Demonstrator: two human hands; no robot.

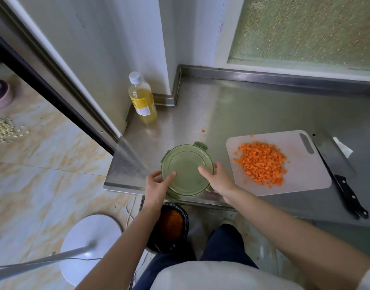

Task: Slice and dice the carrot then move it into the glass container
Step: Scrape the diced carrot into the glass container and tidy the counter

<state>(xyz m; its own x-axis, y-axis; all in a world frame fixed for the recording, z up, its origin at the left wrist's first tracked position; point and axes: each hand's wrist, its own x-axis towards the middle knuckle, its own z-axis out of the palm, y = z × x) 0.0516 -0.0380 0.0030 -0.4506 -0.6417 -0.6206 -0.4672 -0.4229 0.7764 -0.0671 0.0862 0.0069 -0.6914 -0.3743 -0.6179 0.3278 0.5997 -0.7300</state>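
Note:
A round glass container (pixel 187 162) with a green clip lid on top stands near the front left corner of the steel counter. My left hand (pixel 156 185) grips its left rim, thumb lying on the lid. My right hand (pixel 218 180) holds its right side, with one finger resting on the lid. To the right, a heap of diced carrot (pixel 262 162) lies on a pale cutting board (pixel 301 181). A black-handled knife (pixel 345 185) rests on the counter along the board's right edge.
A bottle of yellow liquid (pixel 142 99) stands in the back left corner of the steel counter (pixel 253 109). A black-lined bin (pixel 170 227) with orange scraps sits below the counter's front edge. One carrot bit (pixel 203 130) lies loose on the counter. A white stool (pixel 92 245) is at lower left.

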